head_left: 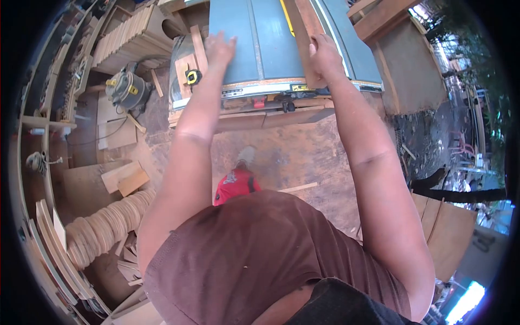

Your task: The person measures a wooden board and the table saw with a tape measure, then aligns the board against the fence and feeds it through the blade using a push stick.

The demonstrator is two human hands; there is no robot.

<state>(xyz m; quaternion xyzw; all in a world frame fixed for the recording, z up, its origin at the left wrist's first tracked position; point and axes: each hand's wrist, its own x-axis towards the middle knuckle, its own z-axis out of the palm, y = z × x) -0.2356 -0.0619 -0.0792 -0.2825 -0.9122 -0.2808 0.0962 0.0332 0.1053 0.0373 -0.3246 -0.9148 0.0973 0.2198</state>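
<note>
A grey-blue saw table (276, 54) with a slot along its top stretches out in front of me. My right hand (326, 58) is wrapped over the near end of a long brown wooden board (309, 32), which lies lengthwise on the table beside a yellow strip. Over the table's left side, my left hand (219, 50) is held with fingers apart and nothing in it. Just left of that hand are a narrow wood strip (198, 47) and a black-and-yellow tape measure (192, 77). The far end of the board runs out of view.
A front rail (238, 92) with a scale crosses the table's near edge. On the floor to the left stands a grey tank-like machine (130, 91). Stacked wooden discs (108, 222) and boards line the left side. More lumber (390, 21) is at the upper right.
</note>
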